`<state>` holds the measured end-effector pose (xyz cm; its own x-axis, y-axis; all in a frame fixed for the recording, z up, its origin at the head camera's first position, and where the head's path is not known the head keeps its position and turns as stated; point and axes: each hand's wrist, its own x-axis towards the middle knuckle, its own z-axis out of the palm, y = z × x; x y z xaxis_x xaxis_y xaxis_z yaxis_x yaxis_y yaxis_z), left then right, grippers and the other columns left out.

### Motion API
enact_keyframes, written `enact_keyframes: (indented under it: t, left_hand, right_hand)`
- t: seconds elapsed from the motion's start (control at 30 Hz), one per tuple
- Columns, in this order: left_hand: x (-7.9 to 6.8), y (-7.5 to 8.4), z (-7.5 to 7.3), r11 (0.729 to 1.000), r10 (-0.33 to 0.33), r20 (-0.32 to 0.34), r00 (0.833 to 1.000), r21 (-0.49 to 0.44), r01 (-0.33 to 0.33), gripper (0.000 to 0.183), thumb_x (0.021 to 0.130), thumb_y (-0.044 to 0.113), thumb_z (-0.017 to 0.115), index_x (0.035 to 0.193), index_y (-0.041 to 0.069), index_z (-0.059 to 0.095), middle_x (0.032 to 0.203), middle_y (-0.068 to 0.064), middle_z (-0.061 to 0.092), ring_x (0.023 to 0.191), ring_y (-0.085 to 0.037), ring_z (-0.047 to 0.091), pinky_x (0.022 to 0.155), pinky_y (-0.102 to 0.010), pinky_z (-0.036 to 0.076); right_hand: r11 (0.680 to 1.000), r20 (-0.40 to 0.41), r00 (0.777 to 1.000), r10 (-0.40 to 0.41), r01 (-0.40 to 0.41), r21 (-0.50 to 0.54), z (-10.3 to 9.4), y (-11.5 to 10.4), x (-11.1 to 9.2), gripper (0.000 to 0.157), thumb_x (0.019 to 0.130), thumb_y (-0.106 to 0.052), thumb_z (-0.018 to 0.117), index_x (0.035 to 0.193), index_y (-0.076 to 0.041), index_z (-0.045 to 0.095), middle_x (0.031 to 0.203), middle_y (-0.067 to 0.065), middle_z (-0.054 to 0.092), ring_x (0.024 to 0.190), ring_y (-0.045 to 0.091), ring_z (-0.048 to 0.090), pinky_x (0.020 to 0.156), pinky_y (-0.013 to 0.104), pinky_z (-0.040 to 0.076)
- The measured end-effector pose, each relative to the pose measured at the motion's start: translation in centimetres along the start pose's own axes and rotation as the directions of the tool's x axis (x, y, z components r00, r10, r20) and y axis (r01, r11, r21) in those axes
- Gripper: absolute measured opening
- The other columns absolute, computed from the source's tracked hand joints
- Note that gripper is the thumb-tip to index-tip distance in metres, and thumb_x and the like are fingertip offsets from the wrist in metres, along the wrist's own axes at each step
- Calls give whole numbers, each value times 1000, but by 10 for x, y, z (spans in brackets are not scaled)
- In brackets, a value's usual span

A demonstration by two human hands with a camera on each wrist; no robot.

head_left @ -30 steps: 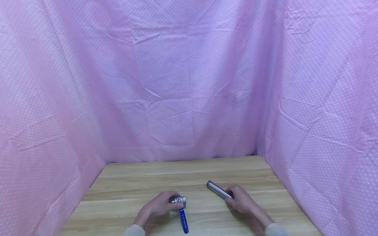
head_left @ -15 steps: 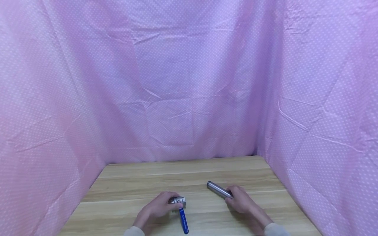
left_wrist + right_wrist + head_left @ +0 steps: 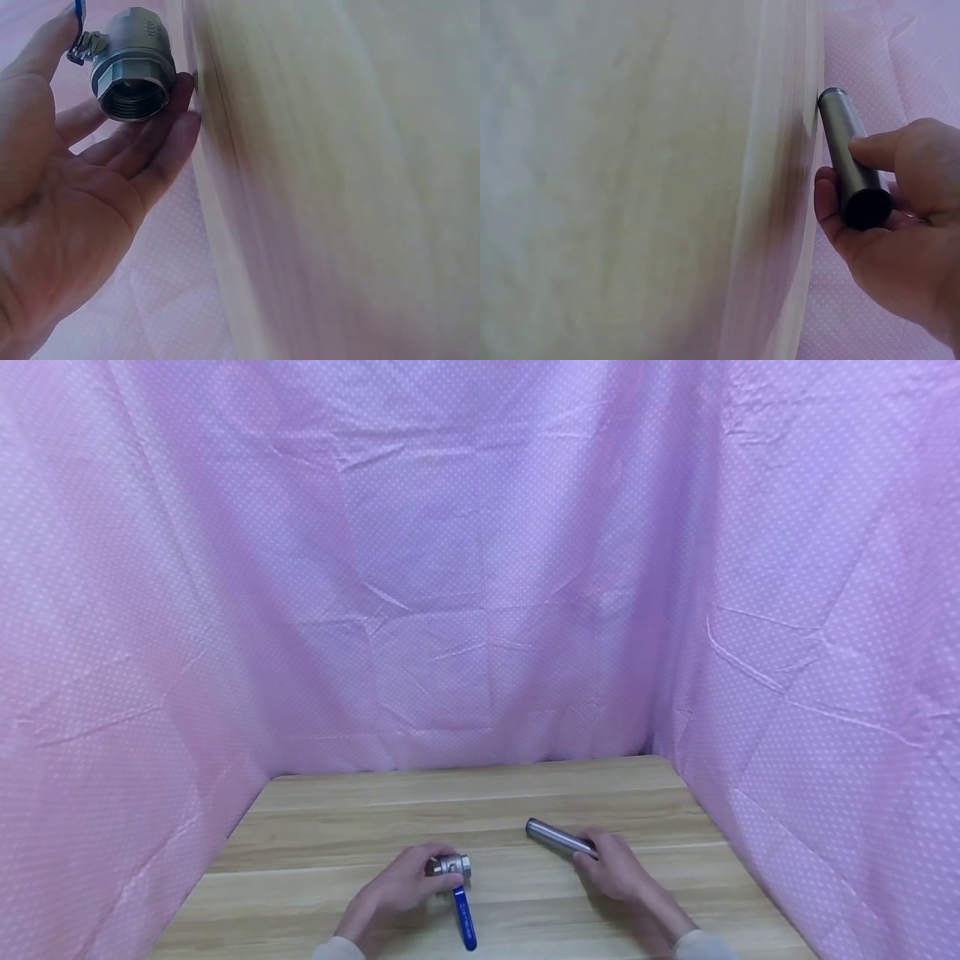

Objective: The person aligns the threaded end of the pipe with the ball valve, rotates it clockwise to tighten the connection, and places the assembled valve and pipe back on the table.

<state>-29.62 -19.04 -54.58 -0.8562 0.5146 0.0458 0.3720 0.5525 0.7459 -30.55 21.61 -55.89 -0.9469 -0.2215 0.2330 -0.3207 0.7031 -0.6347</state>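
My left hand (image 3: 405, 881) grips a silver ball valve (image 3: 456, 864) by its body, thumb on the near side and fingers behind. The valve's blue lever handle (image 3: 465, 920) points toward me. In the left wrist view the threaded, hex-ended opening of the ball valve (image 3: 133, 94) faces the camera. To the right, my right hand (image 3: 615, 868) holds a grey metal pipe (image 3: 555, 837) near its close end, and its far end points forward and left. The right wrist view shows the thumb on top of the metal pipe (image 3: 847, 150) and the fingers curled beneath.
Both hands are low over a light wood-grain table (image 3: 450, 797). Pink dotted cloth (image 3: 480, 568) hangs around the back and both sides of it. The pipe and valve are a short distance apart.
The right hand has turned the pipe slightly, so it lies flatter across the head view. The left hand with the ball valve has shifted up and left a touch.
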Motion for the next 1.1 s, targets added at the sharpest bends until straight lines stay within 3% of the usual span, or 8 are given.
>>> enact_keyframes:
  t: [0.2,0.47,0.77,0.93,1.1]
  left_hand:
    - [-2,2,0,998,-32,-27,999,-60,31,50,106,40,79,143,8,73,123,1,79,107,-10,70,90,-22,60]
    - [-1,2,2,991,-45,-45,998,-131,38,47,105,38,81,143,11,73,124,0,79,111,-16,72,91,-21,62]
    - [-2,5,3,973,-88,-106,991,-223,63,61,104,46,80,154,15,67,134,-2,77,121,-21,73,100,-25,67]
    - [-1,12,3,954,-91,-176,980,-297,35,56,104,43,82,152,19,68,139,-9,75,124,-23,75,101,-18,66]
    - [1,19,3,924,-86,-247,965,-383,-16,56,104,32,83,153,11,67,147,-23,71,132,-34,75,107,-24,68]
  right_hand:
    - [999,-32,999,21,-20,44,-2,0,-2,26,99,-9,82,124,-6,80,92,-4,76,75,1,59,70,19,54]
    - [996,-49,998,38,-34,85,-5,-3,-5,27,101,-10,82,127,-7,80,93,-4,77,71,2,57,66,19,52]
    - [979,-63,996,70,-57,195,-13,-11,-7,25,103,-14,81,128,-15,79,103,0,82,78,4,64,74,19,60]
    - [959,-76,994,82,-58,278,-19,-19,-8,27,102,-13,83,129,-10,79,103,0,81,82,3,67,74,19,63]
    - [933,-88,995,40,-6,359,-26,-27,-9,31,100,-9,84,130,-3,77,100,7,80,79,4,69,65,21,62]
